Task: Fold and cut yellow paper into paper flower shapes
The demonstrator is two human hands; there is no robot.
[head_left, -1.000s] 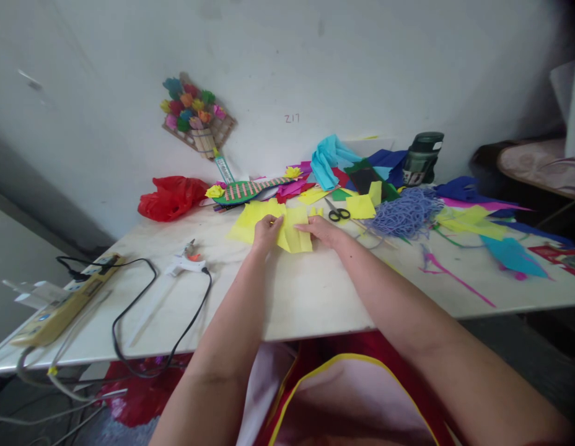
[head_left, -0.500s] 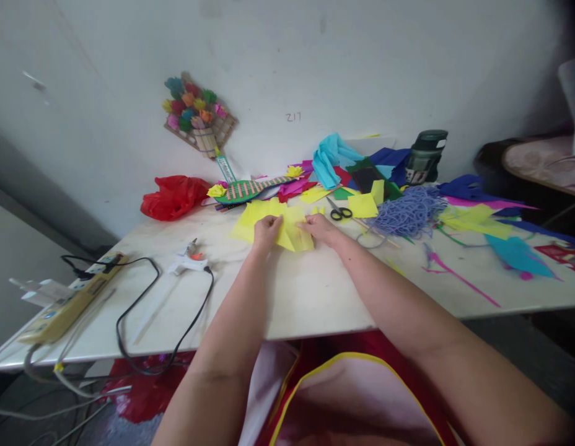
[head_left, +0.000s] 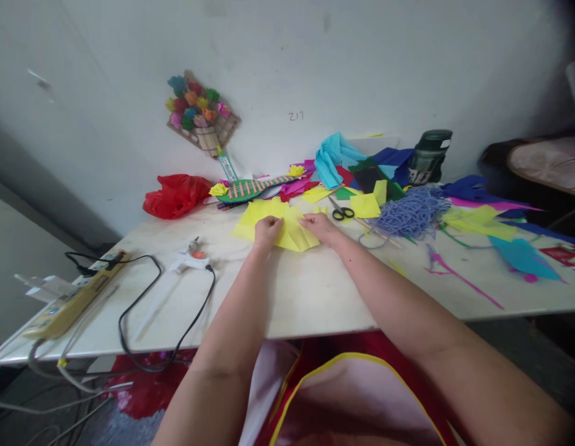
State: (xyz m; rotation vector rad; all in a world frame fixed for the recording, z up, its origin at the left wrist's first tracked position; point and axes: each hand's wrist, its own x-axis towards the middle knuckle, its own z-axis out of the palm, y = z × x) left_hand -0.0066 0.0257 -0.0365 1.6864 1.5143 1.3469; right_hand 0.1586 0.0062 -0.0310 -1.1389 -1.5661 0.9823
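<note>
Both hands press on a creased sheet of thin yellow paper (head_left: 292, 232) lying on the pale counter (head_left: 315, 291): left hand (head_left: 267, 230) pinching its left part, right hand (head_left: 319, 227) gripping the right edge, forearms stretched forward; black-handled scissors (head_left: 339, 212) lie at two o'clock

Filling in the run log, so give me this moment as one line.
left hand: on yellow paper | right hand: on same sheet | scissors: beside right hand | table
</note>
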